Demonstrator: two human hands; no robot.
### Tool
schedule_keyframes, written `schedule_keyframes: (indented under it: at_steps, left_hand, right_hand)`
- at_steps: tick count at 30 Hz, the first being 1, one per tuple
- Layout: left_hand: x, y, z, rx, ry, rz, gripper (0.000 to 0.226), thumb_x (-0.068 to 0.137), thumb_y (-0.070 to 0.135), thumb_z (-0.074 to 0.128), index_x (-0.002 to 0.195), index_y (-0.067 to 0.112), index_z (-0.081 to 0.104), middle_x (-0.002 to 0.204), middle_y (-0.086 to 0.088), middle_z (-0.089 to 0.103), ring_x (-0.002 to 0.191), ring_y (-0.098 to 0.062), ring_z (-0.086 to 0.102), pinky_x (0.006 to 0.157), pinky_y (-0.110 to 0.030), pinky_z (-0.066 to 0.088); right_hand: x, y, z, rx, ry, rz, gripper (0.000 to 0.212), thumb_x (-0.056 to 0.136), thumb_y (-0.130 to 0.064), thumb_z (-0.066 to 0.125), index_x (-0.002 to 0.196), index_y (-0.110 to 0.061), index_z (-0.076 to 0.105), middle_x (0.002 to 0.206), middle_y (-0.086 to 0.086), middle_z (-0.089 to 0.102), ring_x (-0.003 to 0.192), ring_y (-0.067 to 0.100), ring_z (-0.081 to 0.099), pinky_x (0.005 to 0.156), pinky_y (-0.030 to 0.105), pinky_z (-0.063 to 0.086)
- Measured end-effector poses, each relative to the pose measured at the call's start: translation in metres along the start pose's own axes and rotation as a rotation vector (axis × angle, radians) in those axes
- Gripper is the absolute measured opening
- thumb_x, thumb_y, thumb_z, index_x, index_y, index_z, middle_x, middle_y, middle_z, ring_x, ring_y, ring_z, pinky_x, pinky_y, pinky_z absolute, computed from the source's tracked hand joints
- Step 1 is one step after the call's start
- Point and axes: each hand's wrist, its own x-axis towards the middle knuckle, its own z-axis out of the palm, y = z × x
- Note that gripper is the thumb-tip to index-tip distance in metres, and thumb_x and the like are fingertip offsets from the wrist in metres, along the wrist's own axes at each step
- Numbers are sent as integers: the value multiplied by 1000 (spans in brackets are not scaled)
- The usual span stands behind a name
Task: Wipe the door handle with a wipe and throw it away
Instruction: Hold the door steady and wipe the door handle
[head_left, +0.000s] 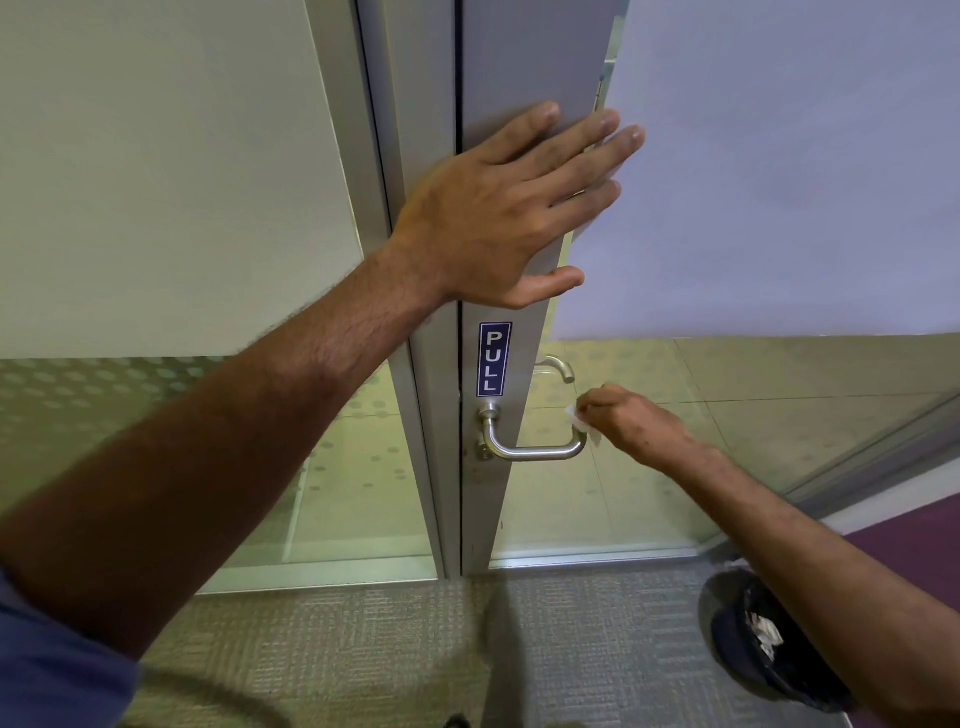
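A silver lever door handle (530, 451) sticks out from the grey metal door stile (511, 78), below a blue PULL sign (494, 358). My right hand (631, 423) is closed on a small white wipe (581, 420), pressed against the free right end of the handle. My left hand (511, 208) lies flat and open against the stile above the sign, fingers spread, holding nothing. A second handle (558, 366) shows through the glass on the door's far side.
A dark bin (756, 642) lined with a black bag stands on the carpet at the lower right, with crumpled white paper inside, partly hidden by my right forearm. Glass panels with frosted film flank the door frame (415, 467).
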Motion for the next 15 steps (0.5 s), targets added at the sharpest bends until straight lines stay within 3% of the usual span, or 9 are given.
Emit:
schedule_keyframes:
  at_steps: [3,6,8,11,15]
  left_hand:
    - [0,0,1,-10,-5,-3,72,103,61,36,150,7,47,169,-15,23,156,-31,23,125,-51,18]
    - [1,0,2,-2,1,3,72,103,61,35,150,7,47,169,-15,24,156,-32,24,125,-51,18]
    - [1,0,2,7,0,5,72,103,61,35,150,7,47,169,-15,24,156,-32,24,125,-51,18]
    - [1,0,3,6,-6,8,73,103,61,35,150,6,46,169,-15,23,156,-32,23,125,-51,18]
    - [0,1,3,9,-4,7,73,104,61,34,150,6,46,169,-15,23,156,-32,24,125,-51,18]
  right_hand:
    - [13,-9,1,53,-85,74,17,100,-18,55,100,-11,70,106,0,65,89,22,62,65,36,55]
    - [13,-18,6,93,-209,137,24,101,-25,48,100,-14,69,102,-3,64,89,22,61,73,40,56]
    - [15,-18,5,104,-256,195,21,97,-15,51,101,-16,71,98,-3,65,86,23,60,72,41,55]
    - [18,-16,3,114,-278,223,38,86,8,49,103,-13,75,100,4,71,85,27,62,72,43,55]
    - [13,-15,6,302,-192,306,39,89,6,46,96,-13,79,93,10,76,79,32,62,69,41,51]
